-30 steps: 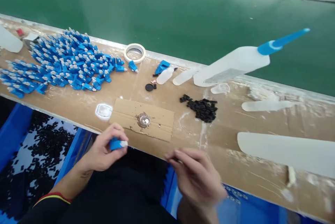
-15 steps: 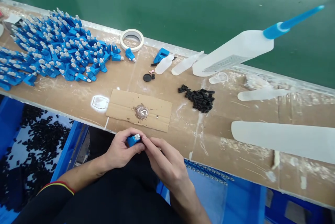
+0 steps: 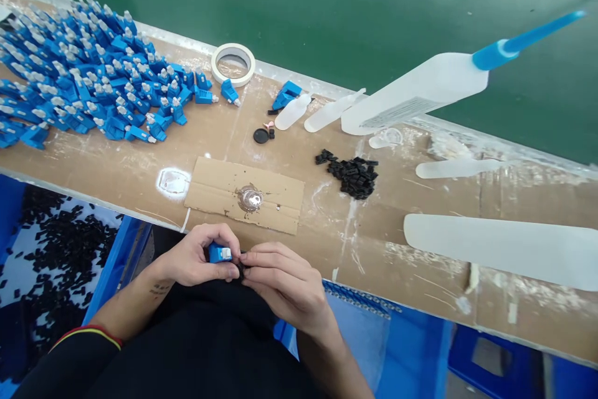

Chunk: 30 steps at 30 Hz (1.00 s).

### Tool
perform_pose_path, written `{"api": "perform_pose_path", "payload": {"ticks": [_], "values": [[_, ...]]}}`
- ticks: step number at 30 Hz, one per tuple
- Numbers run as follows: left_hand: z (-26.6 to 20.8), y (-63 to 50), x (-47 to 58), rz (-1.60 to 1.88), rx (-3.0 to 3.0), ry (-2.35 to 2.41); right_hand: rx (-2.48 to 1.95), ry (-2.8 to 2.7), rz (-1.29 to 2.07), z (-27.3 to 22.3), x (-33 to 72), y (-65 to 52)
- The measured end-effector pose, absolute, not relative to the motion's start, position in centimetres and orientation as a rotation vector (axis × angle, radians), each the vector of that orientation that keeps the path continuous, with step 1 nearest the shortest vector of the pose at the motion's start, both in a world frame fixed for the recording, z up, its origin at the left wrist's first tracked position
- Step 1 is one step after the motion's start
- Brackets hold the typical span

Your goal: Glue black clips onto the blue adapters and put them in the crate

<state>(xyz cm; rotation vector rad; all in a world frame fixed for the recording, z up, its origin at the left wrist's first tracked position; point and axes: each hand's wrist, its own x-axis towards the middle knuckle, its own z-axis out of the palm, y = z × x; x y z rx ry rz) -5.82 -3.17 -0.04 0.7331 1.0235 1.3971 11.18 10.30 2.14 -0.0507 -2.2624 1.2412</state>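
My left hand (image 3: 199, 254) is closed around a blue plastic part (image 3: 217, 253) with a whitish tip, held near my body just off the table's front edge. Thumb and forefinger wrap it from both sides, and the tip points right. My right hand (image 3: 287, 281) is pinched beside it, its fingertips meeting the left fingertips. Between them shows a small black piece (image 3: 241, 267), mostly hidden by the fingers. Behind my hands lies a cardboard piece (image 3: 219, 181) with a glossy clear puddle (image 3: 251, 198) on it.
Many similar blue parts (image 3: 98, 75) crowd the table's left. A tape roll (image 3: 233, 65), a heap of black pieces (image 3: 354, 176) and white bottles (image 3: 415, 94) stand or lie farther right. A blue bin (image 3: 105, 274) with black pieces sits below the left edge.
Both hands have shifted a little left with the blue part, which is now turned with its tip pointing more to the right. The right fingers have come closer together. The view has shifted slightly.
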Motion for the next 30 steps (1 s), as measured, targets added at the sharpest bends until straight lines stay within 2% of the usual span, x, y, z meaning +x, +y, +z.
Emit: {"api": "perform_pose_path", "payload": {"ticks": [6,13,15,20,30], "values": [[-0.1,-3.1,-6.7,1.365,0.802,1.059,-0.039,-2.271,1.244,2.1,10.4,9.7],[-0.7,-3.1,-6.6,1.364,0.585,1.077,-0.173,-2.21,1.233,1.5,9.9,9.9],[-1.1,-3.0,-6.6,1.437,0.527,1.116,-0.267,-2.25,1.13,1.6,9.9,11.4],[-1.2,-3.5,-7.1,1.627,0.257,0.973,-0.401,-2.62,0.607,2.4,8.8,16.0],[-1.6,-4.9,-7.4,1.728,0.139,0.908,-0.211,-2.984,0.398,2.9,7.0,17.2]]}}
